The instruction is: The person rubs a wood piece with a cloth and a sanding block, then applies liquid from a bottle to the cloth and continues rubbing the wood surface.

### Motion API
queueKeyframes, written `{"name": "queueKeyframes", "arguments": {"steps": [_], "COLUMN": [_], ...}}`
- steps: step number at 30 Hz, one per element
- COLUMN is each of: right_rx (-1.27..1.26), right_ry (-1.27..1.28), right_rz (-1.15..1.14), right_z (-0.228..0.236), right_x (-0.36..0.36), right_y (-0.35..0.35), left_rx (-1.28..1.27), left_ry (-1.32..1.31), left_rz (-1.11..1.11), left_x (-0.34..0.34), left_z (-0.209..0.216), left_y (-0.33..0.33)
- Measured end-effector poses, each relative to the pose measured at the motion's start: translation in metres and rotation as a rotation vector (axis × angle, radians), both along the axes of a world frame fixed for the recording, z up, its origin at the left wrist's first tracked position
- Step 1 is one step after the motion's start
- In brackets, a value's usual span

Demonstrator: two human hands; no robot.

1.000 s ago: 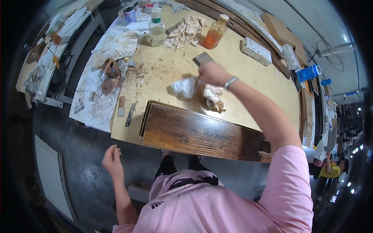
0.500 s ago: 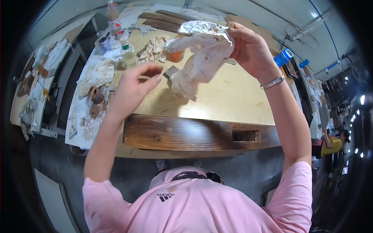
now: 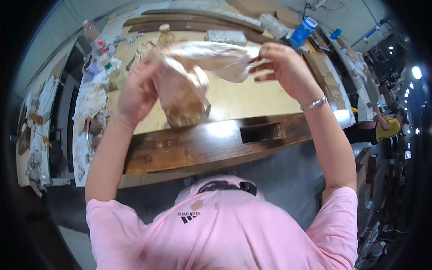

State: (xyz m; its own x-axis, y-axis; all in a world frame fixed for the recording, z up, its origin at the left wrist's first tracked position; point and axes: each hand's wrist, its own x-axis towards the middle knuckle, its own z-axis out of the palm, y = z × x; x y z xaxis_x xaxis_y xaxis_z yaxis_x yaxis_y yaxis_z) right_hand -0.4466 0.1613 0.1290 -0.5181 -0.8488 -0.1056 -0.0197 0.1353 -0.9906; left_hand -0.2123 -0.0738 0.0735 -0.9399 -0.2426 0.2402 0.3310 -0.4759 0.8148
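Observation:
A white rag (image 3: 209, 50) with brown stains is stretched between my two hands, raised above the table. Its left part hangs down in a loose, motion-smeared fold over the far edge of a dark brown wooden board (image 3: 189, 150). My left hand (image 3: 140, 92), blurred, is closed on the rag's left end. At the other end, my right hand (image 3: 285, 67) pinches a corner between thumb and fingertips, the other fingers spread apart. The glossy board lies along the table's near edge and has a rectangular slot (image 3: 261, 132) cut in it, right of centre.
Dark wood strips (image 3: 157, 26) lie at the table's back, near a pale wrapped block (image 3: 226, 37) and a capped bottle (image 3: 165, 37). A blue bottle (image 3: 303, 31) stands back right. Stained cloths (image 3: 92, 99) cover the left side. Another person (image 3: 388, 128) is at far right.
My left hand has gone from empty to holding the rag. The rag, which hung from my right hand alone, is now spread sideways between both. The view has shifted.

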Motion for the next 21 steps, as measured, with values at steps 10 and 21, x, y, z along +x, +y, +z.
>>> {"name": "queueKeyframes", "arguments": {"steps": [10, 21], "right_rx": [0.138, 0.202], "right_ry": [1.093, 1.079], "right_rz": [0.307, 0.274], "right_z": [-0.083, -0.094], "right_x": [0.113, 0.112], "right_y": [0.045, 0.031], "left_rx": [-0.88, -1.667], "left_ry": [-0.442, -0.387], "left_rz": [0.209, 0.629], "left_x": [0.048, 0.099], "left_z": [0.009, -0.017], "left_y": [0.075, 0.069]}}
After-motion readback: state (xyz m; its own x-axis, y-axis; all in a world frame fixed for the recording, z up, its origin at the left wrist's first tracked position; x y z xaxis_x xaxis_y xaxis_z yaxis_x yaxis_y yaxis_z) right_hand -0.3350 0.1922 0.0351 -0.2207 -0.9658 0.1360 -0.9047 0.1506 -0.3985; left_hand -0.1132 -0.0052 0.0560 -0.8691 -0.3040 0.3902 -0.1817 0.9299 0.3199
